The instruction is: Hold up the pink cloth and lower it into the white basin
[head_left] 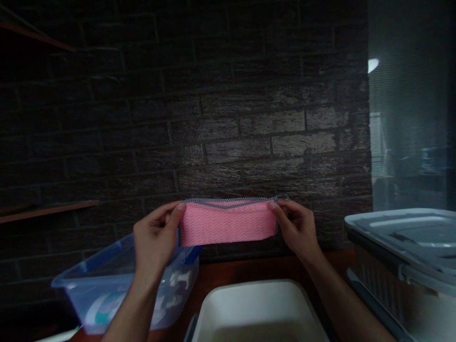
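Stretching a pink cloth sideways between 2 bare hands, the person holds it up in front of a dark brick wall. The left hand pinches its upper left corner, thumb toward the camera; the right hand pinches the upper right corner the same way, with a small loop of the dark-and-white trim poking out above the fingers. So both sets of fingers are closed on the cloth — neither is free.

As far along as things look, the cloth seems already doubled into 1 long strip, its sides drawn out fairly straight. Not yet level: the front trimmed edge, which sags below the back one. Nor is the cloth set down — it hangs in the air, above and behind an open white basin.

On the reddish-brown worktop, a clear tub with blue handles stands at left, some white items inside. A lidded container stands at right, closed.
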`<action>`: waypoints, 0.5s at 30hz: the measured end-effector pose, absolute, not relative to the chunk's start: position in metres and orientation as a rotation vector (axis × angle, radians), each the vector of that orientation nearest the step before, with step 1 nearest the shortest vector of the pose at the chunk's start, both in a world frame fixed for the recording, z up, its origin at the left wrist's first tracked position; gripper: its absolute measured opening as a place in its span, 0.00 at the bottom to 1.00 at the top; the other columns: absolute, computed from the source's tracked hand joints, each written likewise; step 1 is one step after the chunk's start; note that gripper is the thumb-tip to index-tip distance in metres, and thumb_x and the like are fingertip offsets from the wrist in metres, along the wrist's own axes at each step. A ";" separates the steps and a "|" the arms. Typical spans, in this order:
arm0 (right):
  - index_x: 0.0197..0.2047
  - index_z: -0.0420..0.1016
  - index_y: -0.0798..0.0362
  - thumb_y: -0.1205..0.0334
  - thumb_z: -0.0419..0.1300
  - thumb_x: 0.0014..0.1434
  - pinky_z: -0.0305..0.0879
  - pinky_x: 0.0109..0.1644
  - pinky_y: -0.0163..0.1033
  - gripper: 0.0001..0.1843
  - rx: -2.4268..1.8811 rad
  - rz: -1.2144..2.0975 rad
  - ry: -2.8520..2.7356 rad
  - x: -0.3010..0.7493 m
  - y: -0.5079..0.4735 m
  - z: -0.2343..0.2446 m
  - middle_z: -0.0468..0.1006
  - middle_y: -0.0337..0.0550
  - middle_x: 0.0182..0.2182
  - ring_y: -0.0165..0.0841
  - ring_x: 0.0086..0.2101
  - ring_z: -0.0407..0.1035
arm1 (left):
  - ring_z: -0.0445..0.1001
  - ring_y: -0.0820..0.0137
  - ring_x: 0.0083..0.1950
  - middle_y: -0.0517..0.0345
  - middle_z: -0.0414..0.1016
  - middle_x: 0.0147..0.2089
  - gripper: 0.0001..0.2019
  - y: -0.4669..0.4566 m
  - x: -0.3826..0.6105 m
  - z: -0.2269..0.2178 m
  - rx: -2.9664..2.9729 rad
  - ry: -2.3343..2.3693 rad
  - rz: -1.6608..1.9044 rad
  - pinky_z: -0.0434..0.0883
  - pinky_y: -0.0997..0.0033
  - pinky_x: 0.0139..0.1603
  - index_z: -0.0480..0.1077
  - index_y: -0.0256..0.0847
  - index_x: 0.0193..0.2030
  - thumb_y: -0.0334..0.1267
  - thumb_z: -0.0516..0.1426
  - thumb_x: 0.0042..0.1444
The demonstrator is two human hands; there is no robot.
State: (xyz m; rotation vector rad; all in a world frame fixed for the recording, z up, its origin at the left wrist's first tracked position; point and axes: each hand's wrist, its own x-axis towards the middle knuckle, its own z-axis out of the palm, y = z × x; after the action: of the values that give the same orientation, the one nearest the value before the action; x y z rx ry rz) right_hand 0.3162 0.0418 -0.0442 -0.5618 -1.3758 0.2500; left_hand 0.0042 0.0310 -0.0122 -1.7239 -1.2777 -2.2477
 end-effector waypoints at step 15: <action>0.41 0.89 0.47 0.47 0.62 0.69 0.73 0.45 0.39 0.17 -0.374 0.544 -1.294 0.313 0.033 -0.041 0.87 0.45 0.40 0.38 0.41 0.79 | 0.77 0.77 0.29 0.63 0.80 0.31 0.16 0.039 0.029 -0.011 -1.748 -0.835 -3.290 0.74 0.84 0.29 0.74 0.38 0.33 0.35 0.76 0.43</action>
State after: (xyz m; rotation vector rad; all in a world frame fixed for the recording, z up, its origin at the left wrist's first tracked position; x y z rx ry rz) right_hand 0.3134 0.0328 -0.0407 -0.3744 -1.2938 0.5439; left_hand 0.0291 0.0390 -0.0110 -1.7485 -0.8353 -3.2900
